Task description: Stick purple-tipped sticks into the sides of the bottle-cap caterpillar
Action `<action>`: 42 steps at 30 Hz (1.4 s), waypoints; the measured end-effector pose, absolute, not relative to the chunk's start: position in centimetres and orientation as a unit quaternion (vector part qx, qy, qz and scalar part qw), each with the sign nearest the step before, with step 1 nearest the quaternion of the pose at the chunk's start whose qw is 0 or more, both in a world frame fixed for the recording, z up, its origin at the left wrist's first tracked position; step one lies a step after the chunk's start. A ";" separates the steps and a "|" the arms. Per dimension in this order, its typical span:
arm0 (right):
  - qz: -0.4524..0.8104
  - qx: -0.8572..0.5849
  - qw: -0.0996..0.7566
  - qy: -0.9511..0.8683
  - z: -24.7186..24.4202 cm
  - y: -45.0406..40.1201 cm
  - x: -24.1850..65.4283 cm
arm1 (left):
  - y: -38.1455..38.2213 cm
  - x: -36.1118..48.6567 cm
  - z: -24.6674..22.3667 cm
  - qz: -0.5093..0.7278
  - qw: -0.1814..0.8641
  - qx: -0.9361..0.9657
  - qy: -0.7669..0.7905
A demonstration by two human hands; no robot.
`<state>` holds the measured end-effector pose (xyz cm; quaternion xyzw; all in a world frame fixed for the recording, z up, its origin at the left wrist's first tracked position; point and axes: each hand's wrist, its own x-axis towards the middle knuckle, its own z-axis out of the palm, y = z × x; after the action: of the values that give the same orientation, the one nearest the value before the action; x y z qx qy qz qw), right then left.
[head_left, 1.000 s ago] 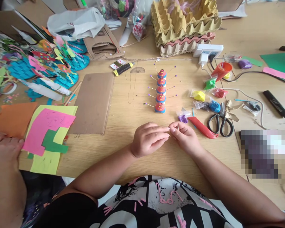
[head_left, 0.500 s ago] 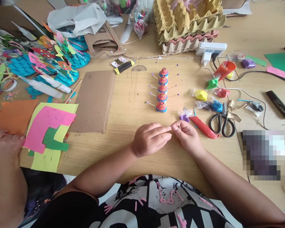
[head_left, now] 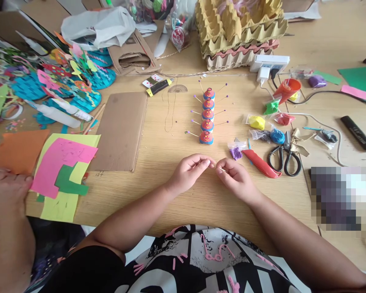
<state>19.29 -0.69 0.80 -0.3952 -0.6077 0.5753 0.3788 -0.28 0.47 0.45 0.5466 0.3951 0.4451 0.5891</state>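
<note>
My right hand [head_left: 235, 179] pinches a thin pale stick [head_left: 223, 169] between thumb and fingers. Close by on the left, my left hand [head_left: 189, 173] has its thumb and fingertips pressed together near the stick's end; what they hold, if anything, is too small to tell. Beyond both hands, several red and blue clay figures [head_left: 206, 137] with smiling faces stand in a column. Thin sticks with purple ball tips poke out from their sides; the nearest figure shows one only on its left. A bag with purple clay [head_left: 236, 153] lies just beyond my right hand.
Right of my hands are a red cutter [head_left: 262, 164], black-handled scissors [head_left: 285, 156] and bagged clay [head_left: 256, 122]. Cardboard [head_left: 120, 130] and coloured paper [head_left: 64, 162] lie left. Egg trays [head_left: 240, 36] stand at the back. Another person's hand [head_left: 7, 187] rests at the left edge.
My left hand has turned from stretched fingers over my right fingertips to a pinch, with its thumb now showing. The stick in my right hand has tilted lower.
</note>
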 end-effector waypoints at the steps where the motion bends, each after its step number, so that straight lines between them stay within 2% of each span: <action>1: 0.574 -0.393 0.380 -0.610 0.7 -0.7 19.3 | 0.5 -0.3 0.4 0.442 0.599 0.540 0.392; 9: 0.585 -0.399 0.382 -0.593 0.6 -0.5 19.2 | 0.8 -0.2 0.2 0.430 0.673 0.475 0.370; 15: 0.572 -0.405 0.370 -0.610 0.6 -0.5 19.5 | 0.9 -0.4 0.3 0.428 0.689 0.457 0.365; 33: 0.461 -0.411 0.280 -0.735 0.6 -0.8 19.4 | 0.4 -0.2 0.7 0.452 0.536 0.614 0.364; 42: 0.517 -0.417 0.295 -0.687 0.8 -0.6 19.3 | 0.4 -0.5 0.8 0.455 0.518 0.632 0.353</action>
<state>19.30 -0.64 0.80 -0.4167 -0.6866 0.5174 0.2952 -0.50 0.38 0.80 0.6320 0.3531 0.4554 0.5183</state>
